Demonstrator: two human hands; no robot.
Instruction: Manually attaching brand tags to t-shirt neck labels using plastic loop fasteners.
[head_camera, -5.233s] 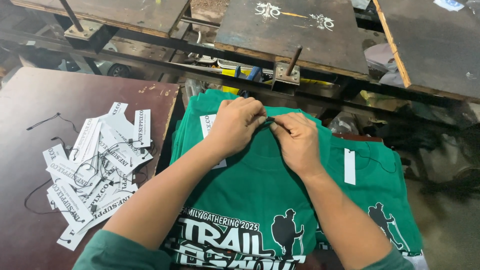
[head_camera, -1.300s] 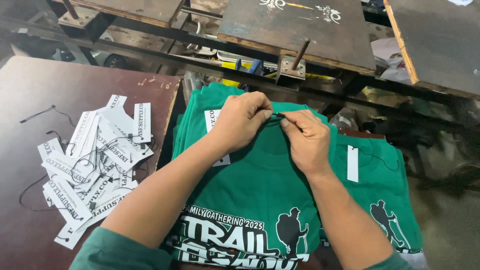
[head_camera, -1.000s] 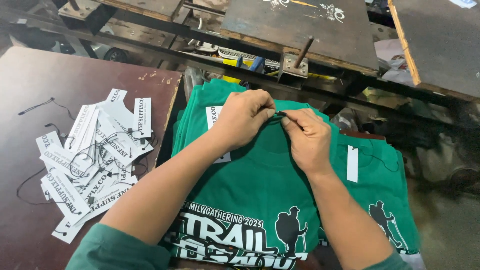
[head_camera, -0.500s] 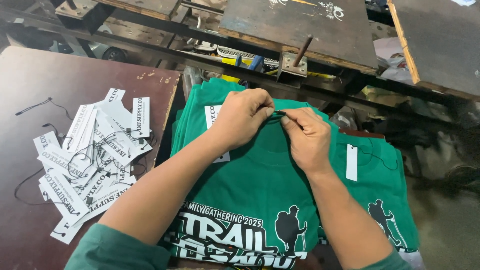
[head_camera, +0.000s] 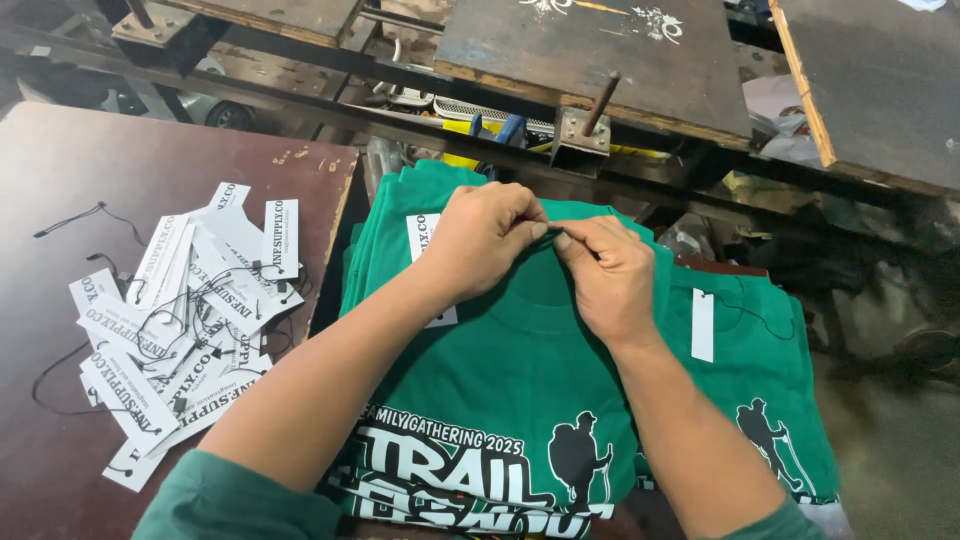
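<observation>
A green t-shirt (head_camera: 500, 390) with a white and black print lies on top of a stack in front of me. Both hands meet at its collar. My left hand (head_camera: 478, 240) pinches the collar fabric, partly covering a white paper tag (head_camera: 422, 236). My right hand (head_camera: 605, 275) pinches a thin black string at the same spot, fingertips touching those of the left. What sits between the fingertips is too small to make out.
A pile of white hang tags with black strings (head_camera: 180, 310) lies on the brown table (head_camera: 70, 170) to the left. A second green shirt with a white tag (head_camera: 703, 325) lies at the right. Dark wooden printing boards (head_camera: 600, 50) and a metal frame stand behind.
Both hands stay pinched together at the collar with only small finger movements. The view has shifted slightly.
</observation>
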